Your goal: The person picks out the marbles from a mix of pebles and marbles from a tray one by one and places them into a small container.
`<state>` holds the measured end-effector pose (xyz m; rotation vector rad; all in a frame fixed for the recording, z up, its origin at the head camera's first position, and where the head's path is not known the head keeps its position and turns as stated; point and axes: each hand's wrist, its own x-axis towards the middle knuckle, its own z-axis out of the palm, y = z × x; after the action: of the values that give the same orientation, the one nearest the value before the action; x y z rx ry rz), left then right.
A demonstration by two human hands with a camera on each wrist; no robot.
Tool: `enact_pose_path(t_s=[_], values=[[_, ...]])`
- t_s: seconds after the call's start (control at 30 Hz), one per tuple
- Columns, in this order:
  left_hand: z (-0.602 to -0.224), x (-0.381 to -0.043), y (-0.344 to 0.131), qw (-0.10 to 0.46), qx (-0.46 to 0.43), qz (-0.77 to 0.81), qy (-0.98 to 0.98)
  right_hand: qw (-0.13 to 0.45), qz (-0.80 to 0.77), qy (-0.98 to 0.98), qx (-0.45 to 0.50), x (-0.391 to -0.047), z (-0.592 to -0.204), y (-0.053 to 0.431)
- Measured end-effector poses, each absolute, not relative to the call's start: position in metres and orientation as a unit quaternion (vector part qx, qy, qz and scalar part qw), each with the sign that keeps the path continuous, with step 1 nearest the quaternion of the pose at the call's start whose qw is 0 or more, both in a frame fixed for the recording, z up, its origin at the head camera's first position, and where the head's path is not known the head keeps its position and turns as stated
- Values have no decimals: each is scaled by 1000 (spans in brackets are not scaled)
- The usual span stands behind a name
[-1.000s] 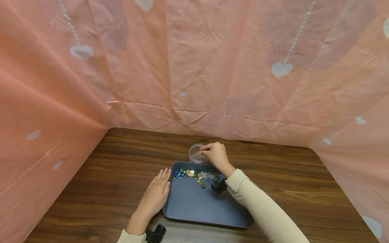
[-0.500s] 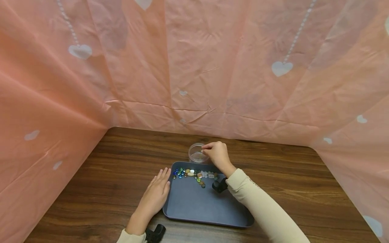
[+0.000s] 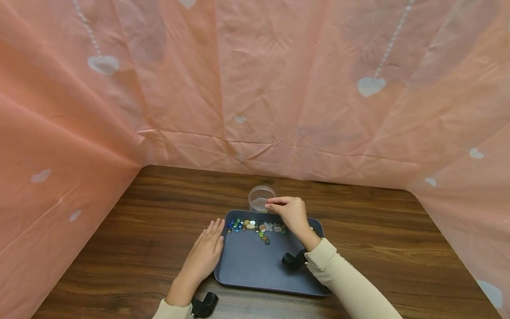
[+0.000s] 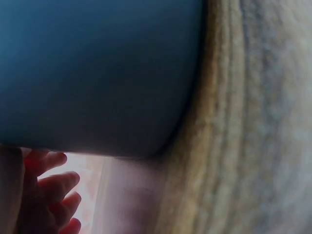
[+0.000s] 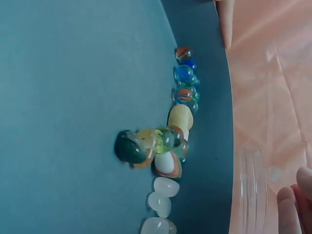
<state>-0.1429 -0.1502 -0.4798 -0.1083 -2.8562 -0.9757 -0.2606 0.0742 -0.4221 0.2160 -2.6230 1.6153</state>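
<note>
My left hand (image 3: 205,252) lies with straight fingers against the left rim of a dark grey tray (image 3: 255,266); in the left wrist view its fingers (image 4: 56,187) show below the tray's wall. Over the tray's far rim reaches my right hand (image 3: 292,215), thumb and forefinger slightly apart beside a clear round plastic dish (image 3: 260,195). Nothing shows between these fingers, and in the right wrist view the fingertips (image 5: 287,200) are near the dish's wall (image 5: 253,190). Blue glass marbles (image 5: 184,74), white stones (image 5: 165,186) and a dark green stone (image 5: 130,146) lie along the tray's far side.
The tray rests on a dark wood-grain table (image 3: 167,208). Pink curtain (image 3: 255,88) with white hearts hangs behind and on both sides. A black wrist camera (image 3: 205,305) sits at the left wrist, another (image 3: 294,260) at the right.
My right hand has drawn back from over the dish, toward the tray and to the right. A small thing seen at its fingertips earlier no longer shows there. My left hand stays put.
</note>
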Motion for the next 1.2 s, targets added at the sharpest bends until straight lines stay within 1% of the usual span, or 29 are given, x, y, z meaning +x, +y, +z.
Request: enact_pose_path(t_s=[0.13, 0.23, 0.47, 0.8, 0.97, 1.2], values=[[-479, -143, -150, 61, -33, -323, -944, 28, 527, -846, 73, -255, -423, 73], [-479, -143, -150, 60, -33, -324, -944, 12, 525, -847, 77, -250, -426, 73], [-479, -144, -150, 65, -36, -321, -944, -47, 515, -851, 89, -242, -441, 76], [-478, -142, -151, 60, -34, -324, -944, -81, 478, -863, 145, -238, -456, 79], [-478, -142, -150, 60, -34, -325, -943, -79, 468, -868, 149, -238, -459, 79], [-477, -142, -150, 60, -34, -327, -942, -61, 443, -879, 165, -237, -461, 78]])
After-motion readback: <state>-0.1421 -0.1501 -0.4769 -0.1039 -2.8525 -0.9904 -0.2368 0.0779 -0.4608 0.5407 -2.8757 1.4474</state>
